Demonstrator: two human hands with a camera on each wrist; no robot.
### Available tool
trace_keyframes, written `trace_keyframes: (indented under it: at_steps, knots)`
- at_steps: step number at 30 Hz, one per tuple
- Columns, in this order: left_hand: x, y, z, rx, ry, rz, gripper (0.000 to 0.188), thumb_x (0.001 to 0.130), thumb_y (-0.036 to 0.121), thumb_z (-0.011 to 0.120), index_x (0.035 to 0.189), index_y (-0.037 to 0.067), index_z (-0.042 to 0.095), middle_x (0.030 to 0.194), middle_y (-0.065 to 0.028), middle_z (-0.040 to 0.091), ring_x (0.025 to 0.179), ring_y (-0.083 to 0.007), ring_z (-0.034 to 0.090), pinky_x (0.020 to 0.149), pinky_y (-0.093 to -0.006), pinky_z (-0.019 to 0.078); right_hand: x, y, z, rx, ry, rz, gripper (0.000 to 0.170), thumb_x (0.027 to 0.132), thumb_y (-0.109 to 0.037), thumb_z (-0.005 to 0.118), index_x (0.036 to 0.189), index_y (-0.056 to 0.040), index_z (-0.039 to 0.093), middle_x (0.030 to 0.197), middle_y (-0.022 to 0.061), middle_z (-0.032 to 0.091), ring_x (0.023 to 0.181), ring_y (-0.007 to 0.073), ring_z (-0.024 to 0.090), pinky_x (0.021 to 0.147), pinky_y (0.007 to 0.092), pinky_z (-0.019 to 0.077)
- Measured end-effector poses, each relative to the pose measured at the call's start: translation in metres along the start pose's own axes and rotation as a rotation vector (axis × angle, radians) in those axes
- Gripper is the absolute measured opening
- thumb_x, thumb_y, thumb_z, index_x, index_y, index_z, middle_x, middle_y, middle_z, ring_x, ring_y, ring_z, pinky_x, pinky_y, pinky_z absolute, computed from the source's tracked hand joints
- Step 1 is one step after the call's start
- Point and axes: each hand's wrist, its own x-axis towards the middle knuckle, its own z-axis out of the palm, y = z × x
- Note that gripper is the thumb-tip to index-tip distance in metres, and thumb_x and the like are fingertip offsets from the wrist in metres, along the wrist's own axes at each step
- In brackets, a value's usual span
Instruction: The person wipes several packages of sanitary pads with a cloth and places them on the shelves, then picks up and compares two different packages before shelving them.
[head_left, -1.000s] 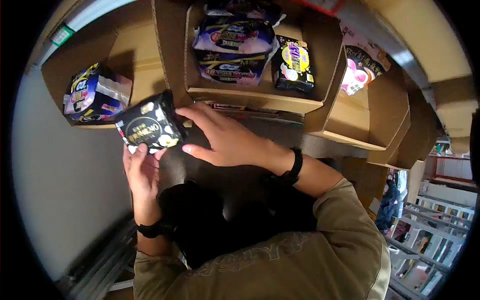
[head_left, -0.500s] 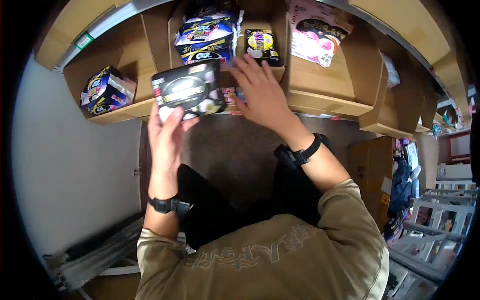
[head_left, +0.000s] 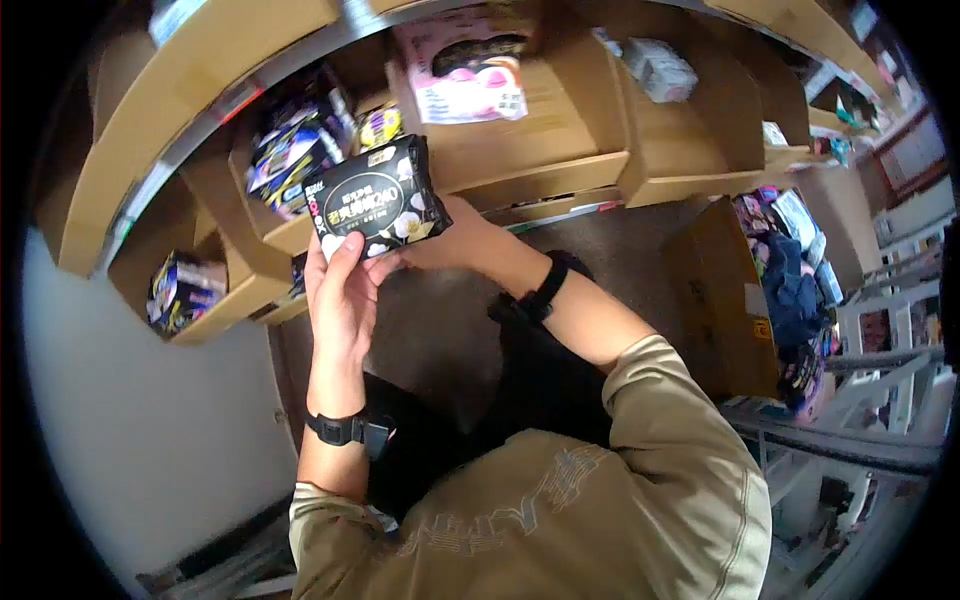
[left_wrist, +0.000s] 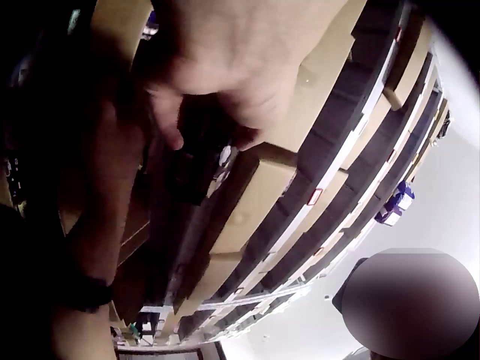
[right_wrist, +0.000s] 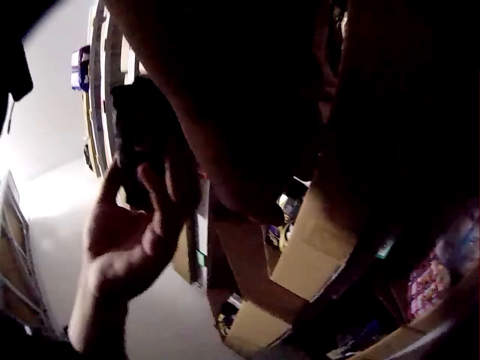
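In the head view my left hand pinches a black pack of sanitary pads by its lower edge, thumb on the printed front. White flowers and gold lettering show on that face. The pack is tilted slightly and held up in front of the shelf bins. My right hand is at the pack's right side, its fingers hidden behind the pack; I cannot tell whether they grip it. In the left wrist view, the thumb and fingers of the left hand hold the dark pack from either side.
Cardboard bins line the shelf ahead. They hold purple packs, a yellow-and-black pack, a pink bag and a white pack. A large carton of mixed goods stands at right, near a pale metal frame.
The head view has swung right, so the bins shift left in it. My right hand, apart from the pack with fingers spread earlier, has moved in behind its right side. The left hand keeps its hold.
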Motion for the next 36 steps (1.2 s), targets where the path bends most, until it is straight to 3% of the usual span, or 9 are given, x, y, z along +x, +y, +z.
trace_keyframes:
  at_steps: [2, 6, 8, 12, 19, 22, 27, 31, 36]
  knots:
    - [0.008, -0.007, 0.022, 0.009, -0.045, -0.022, 0.035, 0.095, 0.016, 0.058, 0.125, 0.001, 0.048, 0.114, -0.0116, 0.064, 0.096, -0.0233, 0.068, 0.084, -0.0380, 0.0590, -0.019, 0.010, -0.013, -0.323, 0.089, -0.122, 0.051, 0.078, -0.033, 0.073, 0.123, -0.0142, 0.058, 0.117, 0.0151, 0.063, 0.106, 0.0364, 0.062, 0.091, 0.0428, 0.0506]
    - [0.029, -0.035, 0.060, -0.020, -0.151, -0.086, 0.040, 0.094, 0.010, 0.058, 0.130, 0.001, 0.044, 0.117, -0.0135, 0.062, 0.100, -0.0244, 0.067, 0.083, -0.0393, 0.0595, -0.069, 0.017, -0.085, -0.177, 0.280, -0.009, 0.046, 0.081, -0.022, 0.069, 0.124, -0.0095, 0.057, 0.117, 0.0167, 0.064, 0.112, 0.0361, 0.059, 0.100, 0.0453, 0.0459]
    - [0.035, -0.049, 0.082, -0.023, -0.171, -0.103, 0.038, 0.094, 0.007, 0.056, 0.130, 0.002, 0.045, 0.117, -0.0124, 0.062, 0.100, -0.0221, 0.066, 0.081, -0.0380, 0.0598, -0.089, 0.030, -0.122, -0.604, 0.428, -0.168, 0.052, 0.078, -0.019, 0.069, 0.127, -0.0068, 0.054, 0.124, 0.0161, 0.059, 0.120, 0.0356, 0.053, 0.109, 0.0511, 0.0358]
    - [0.046, -0.075, 0.111, -0.006, -0.202, -0.133, 0.036, 0.094, 0.003, 0.054, 0.129, 0.004, 0.046, 0.117, -0.0108, 0.062, 0.098, -0.0215, 0.066, 0.078, -0.0367, 0.0599, -0.120, 0.064, -0.142, -0.816, 0.421, 0.047, 0.047, 0.084, -0.026, 0.065, 0.122, 0.0002, 0.058, 0.132, 0.0128, 0.054, 0.133, 0.0303, 0.043, 0.115, 0.0499, 0.0266]
    - [0.052, -0.092, 0.138, -0.004, -0.231, -0.181, 0.037, 0.093, 0.002, 0.055, 0.129, 0.003, 0.044, 0.116, -0.0118, 0.062, 0.100, -0.0220, 0.066, 0.080, -0.0370, 0.0601, -0.130, 0.086, -0.144, -0.779, 0.429, -0.068, 0.046, 0.083, -0.026, 0.065, 0.119, 0.0016, 0.060, 0.139, 0.0139, 0.047, 0.140, 0.0281, 0.033, 0.117, 0.0503, 0.0215]
    - [0.057, -0.095, 0.142, 0.015, -0.233, -0.189, 0.038, 0.093, 0.001, 0.055, 0.130, 0.004, 0.044, 0.116, -0.0117, 0.062, 0.101, -0.0224, 0.066, 0.081, -0.0379, 0.0596, -0.135, 0.086, -0.149, -0.830, 0.393, -0.052, 0.043, 0.082, -0.024, 0.066, 0.116, 0.0015, 0.062, 0.137, 0.0137, 0.050, 0.136, 0.0314, 0.039, 0.114, 0.0468, 0.0291]
    - [0.062, -0.109, 0.158, 0.009, -0.318, -0.235, 0.045, 0.089, -0.003, 0.055, 0.132, 0.005, 0.043, 0.121, -0.0110, 0.061, 0.108, -0.0243, 0.064, 0.089, -0.0426, 0.0558, -0.175, 0.072, -0.193, -0.253, 0.609, -0.093, 0.035, 0.082, -0.015, 0.067, 0.114, -0.0007, 0.062, 0.132, 0.0168, 0.055, 0.127, 0.0379, 0.048, 0.103, 0.0391, 0.0437]
    - [0.073, -0.128, 0.179, 0.060, -0.418, -0.290, 0.049, 0.088, -0.002, 0.057, 0.135, 0.006, 0.043, 0.123, -0.0113, 0.061, 0.112, -0.0255, 0.062, 0.092, -0.0443, 0.0536, -0.212, 0.087, -0.241, -0.557, 0.959, -0.017, 0.037, 0.081, -0.014, 0.067, 0.116, -0.0033, 0.061, 0.139, 0.0155, 0.049, 0.133, 0.0366, 0.043, 0.107, 0.0415, 0.0406]
    - [0.080, -0.165, 0.226, 0.062, -0.471, -0.348, 0.047, 0.090, 0.007, 0.061, 0.134, 0.005, 0.044, 0.126, -0.0114, 0.059, 0.113, -0.0267, 0.061, 0.093, -0.0460, 0.0532, -0.235, 0.124, -0.246, -0.843, 0.728, 0.098, 0.051, 0.077, -0.024, 0.073, 0.119, -0.0001, 0.058, 0.145, 0.0179, 0.042, 0.142, 0.0352, 0.029, 0.115, 0.0516, 0.0256]
